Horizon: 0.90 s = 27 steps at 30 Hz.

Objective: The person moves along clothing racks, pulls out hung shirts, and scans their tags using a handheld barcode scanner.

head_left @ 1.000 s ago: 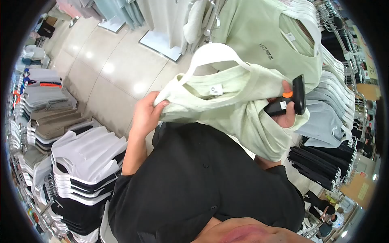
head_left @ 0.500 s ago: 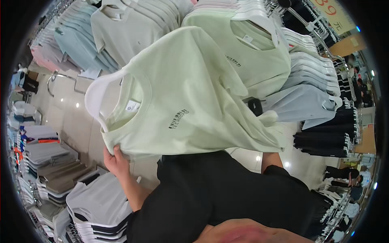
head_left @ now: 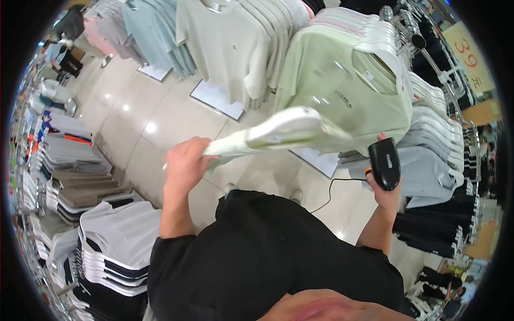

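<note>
My left hand (head_left: 184, 163) is closed on a pale green T-shirt (head_left: 233, 148), which hangs on a white hanger (head_left: 284, 124). The shirt is seen nearly edge-on and partly blurred, so its print does not show. Over on the right, my right hand (head_left: 383, 195) grips a black corded handheld device (head_left: 385, 165) with a rounded head and small white lettering. Its thin black cable runs left and down past my shirt. Behind the device, a matching pale green T-shirt (head_left: 332, 80) hangs at the front of a rack.
Beige T-shirts (head_left: 230, 45) and light blue T-shirts (head_left: 155, 37) hang along the far rack. Grey shirts (head_left: 120, 230) stand at lower left, black garments (head_left: 433, 230) at right. A yellow price sign (head_left: 468, 56) is at upper right. Tiled floor (head_left: 150, 128) lies between.
The T-shirt has turned from facing me to nearly edge-on, and my left hand has moved up and right with it. My right hand and the black device have come out from behind it.
</note>
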Each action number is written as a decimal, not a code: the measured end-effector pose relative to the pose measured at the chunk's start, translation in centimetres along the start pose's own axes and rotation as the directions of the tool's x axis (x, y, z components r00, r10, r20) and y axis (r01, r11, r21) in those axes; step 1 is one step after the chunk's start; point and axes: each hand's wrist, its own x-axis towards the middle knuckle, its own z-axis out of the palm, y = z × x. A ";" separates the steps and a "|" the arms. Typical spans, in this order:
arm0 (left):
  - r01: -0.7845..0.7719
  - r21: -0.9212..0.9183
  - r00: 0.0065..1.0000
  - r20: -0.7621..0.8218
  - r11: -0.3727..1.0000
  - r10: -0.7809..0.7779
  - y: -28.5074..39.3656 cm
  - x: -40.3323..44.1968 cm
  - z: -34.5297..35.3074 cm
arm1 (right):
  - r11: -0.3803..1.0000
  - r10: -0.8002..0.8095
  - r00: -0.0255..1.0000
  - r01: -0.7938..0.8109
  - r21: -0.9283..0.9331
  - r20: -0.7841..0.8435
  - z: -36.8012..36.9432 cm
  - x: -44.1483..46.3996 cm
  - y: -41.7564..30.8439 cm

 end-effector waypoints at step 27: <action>-0.258 -0.323 0.892 -0.443 0.911 0.095 3.5 -5.3 6.7 | 0.980 0.064 0.885 -0.143 0.139 0.461 -0.9 -1.3 -0.3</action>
